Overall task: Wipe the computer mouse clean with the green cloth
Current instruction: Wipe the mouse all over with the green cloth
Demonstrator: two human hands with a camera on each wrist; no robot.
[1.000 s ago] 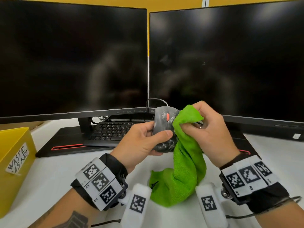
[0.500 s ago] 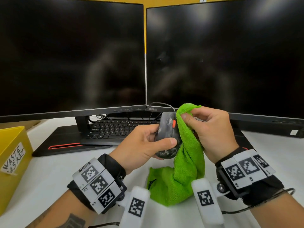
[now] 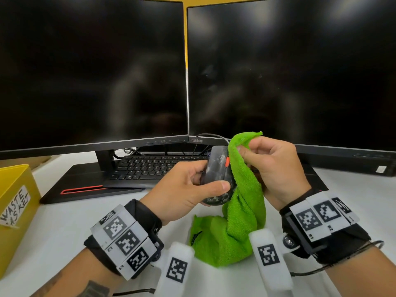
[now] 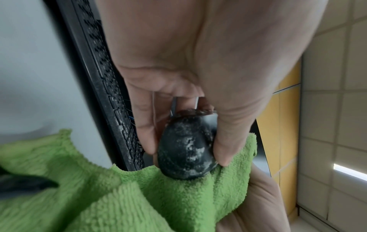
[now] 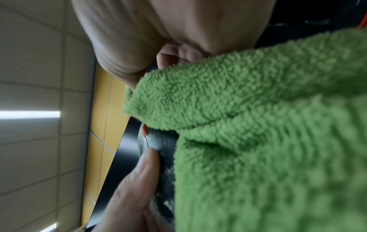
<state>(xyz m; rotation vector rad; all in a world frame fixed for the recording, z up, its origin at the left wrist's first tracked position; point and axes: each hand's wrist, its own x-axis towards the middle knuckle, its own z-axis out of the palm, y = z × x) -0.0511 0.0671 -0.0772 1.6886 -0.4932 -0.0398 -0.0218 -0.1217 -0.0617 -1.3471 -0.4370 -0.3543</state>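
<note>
A black computer mouse (image 3: 216,168) with an orange wheel and whitish smears is held up above the desk, tilted on its side. My left hand (image 3: 188,189) grips it, thumb across its near end and fingers behind. The left wrist view shows the smeared mouse (image 4: 186,150) pinched between thumb and fingers. My right hand (image 3: 272,166) pinches the top of the green cloth (image 3: 242,189) and presses it against the mouse's right side. The cloth's lower part hangs down and lies bunched on the desk. In the right wrist view the green cloth (image 5: 258,125) covers most of the mouse (image 5: 158,141).
Two dark monitors (image 3: 92,71) (image 3: 300,71) stand close behind my hands. A black keyboard (image 3: 150,168) lies under them on a dark mat. A yellow waste basket (image 3: 15,202) stands at the left edge of the white desk (image 3: 64,228). The mouse cable (image 3: 212,137) loops behind.
My right hand has slid the cloth up along the mouse's right side. My left hand has turned the mouse more onto its side.
</note>
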